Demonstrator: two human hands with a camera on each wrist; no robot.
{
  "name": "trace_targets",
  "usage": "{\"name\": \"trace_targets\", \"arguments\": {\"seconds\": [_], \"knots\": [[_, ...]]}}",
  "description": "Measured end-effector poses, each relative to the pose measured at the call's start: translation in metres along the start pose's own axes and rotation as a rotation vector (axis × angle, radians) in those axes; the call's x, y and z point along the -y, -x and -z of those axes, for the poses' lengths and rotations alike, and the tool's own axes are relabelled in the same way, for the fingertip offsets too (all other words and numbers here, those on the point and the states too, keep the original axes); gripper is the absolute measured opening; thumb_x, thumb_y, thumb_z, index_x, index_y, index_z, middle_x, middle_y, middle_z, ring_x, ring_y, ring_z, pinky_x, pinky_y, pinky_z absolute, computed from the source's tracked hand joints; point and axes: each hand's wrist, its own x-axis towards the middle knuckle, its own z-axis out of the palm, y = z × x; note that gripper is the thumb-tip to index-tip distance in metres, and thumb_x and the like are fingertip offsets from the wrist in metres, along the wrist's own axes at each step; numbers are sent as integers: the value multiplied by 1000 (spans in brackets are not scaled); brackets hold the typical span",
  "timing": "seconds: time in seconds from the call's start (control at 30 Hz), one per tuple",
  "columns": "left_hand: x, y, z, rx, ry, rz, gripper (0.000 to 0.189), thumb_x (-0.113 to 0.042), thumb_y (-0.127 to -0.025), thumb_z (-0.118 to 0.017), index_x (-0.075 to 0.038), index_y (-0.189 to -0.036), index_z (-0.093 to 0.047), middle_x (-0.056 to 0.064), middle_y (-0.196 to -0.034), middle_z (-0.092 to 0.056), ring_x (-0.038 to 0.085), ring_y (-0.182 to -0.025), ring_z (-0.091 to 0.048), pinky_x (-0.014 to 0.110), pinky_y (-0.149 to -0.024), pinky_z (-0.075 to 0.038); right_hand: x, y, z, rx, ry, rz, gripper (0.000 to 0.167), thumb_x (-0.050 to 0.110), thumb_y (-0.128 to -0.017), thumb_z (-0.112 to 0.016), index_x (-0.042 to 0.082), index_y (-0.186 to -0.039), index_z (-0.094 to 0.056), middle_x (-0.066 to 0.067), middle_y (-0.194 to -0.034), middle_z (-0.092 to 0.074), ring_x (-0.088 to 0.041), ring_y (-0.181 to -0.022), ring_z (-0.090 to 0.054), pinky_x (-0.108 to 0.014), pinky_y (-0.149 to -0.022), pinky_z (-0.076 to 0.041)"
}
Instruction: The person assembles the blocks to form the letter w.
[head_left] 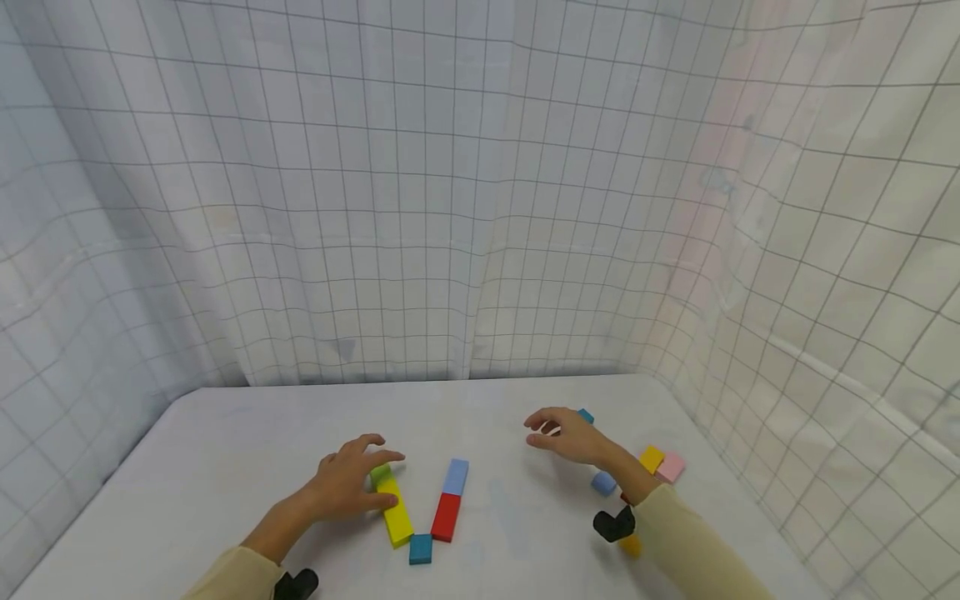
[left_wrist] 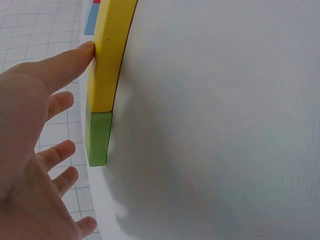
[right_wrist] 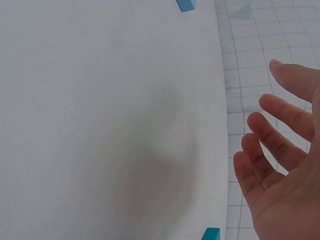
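My left hand (head_left: 345, 483) is spread over the left side of a small row of wooden blocks. Its thumb tip is right at the long yellow block (head_left: 395, 510), and its fingers reach past the green block (head_left: 380, 472) at that block's far end. A teal block (head_left: 421, 549) lies at the near end, at the bottom of a V shape. The other side is a red block (head_left: 446, 517) with a light blue block (head_left: 455, 477) beyond it. My right hand (head_left: 570, 437) hovers over the table with loosely bent fingers and holds nothing, close to another teal block (head_left: 586, 415).
Loose blocks lie around my right forearm: a blue one (head_left: 603, 483), a yellow one (head_left: 651, 458), a pink one (head_left: 671, 467) and an orange-yellow one (head_left: 630, 546) partly hidden by the sleeve. A grid-patterned white curtain (head_left: 405, 250) hangs behind the white table (head_left: 247, 450) and along its sides.
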Motion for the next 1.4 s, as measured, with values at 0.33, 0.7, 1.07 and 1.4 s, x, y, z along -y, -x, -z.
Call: {"name": "trace_targets", "arguments": {"seconds": [0.33, 0.7, 1.07, 1.4], "knots": [[-13, -14, -8, -1, 69, -89, 61, -47, -85, -82, -20, -138, -66, 15, -145, -50, 42, -130, -48, 73, -98, -41, -4, 10, 24, -27, 20, -14, 37, 31, -102, -68, 5, -129, -68, -16, -129, -65, -28, -114, -59, -47, -96, -53], [-39, -27, -28, 93, 178, -219, 51, -41, -90, -79, -17, -134, -68, 9, -143, -54, 37, -131, -50, 66, -102, -44, -28, 25, 54, -83, 69, -65, 36, 32, -102, -67, 7, -127, -69, -12, -126, -67, -31, -114, -60, -49, -94, -54], [-50, -28, -34, 185, 138, -296, 46, -38, -97, -73, -15, -135, -68, 2, -140, -55, 26, -125, -55, 55, -105, -47, -66, 54, 76, -173, 85, -200, 39, 29, -100, -69, 2, -128, -66, -12, -121, -66, -36, -115, -59, -51, -95, -54], [-51, -33, -33, 195, 118, -301, 44, -39, -97, -73, -15, -133, -71, 1, -137, -57, 26, -125, -55, 55, -104, -47, -98, 81, 92, -175, 131, -373, 44, 31, -95, -75, 2, -127, -67, -14, -120, -65, -33, -108, -58, -47, -92, -55]]}}
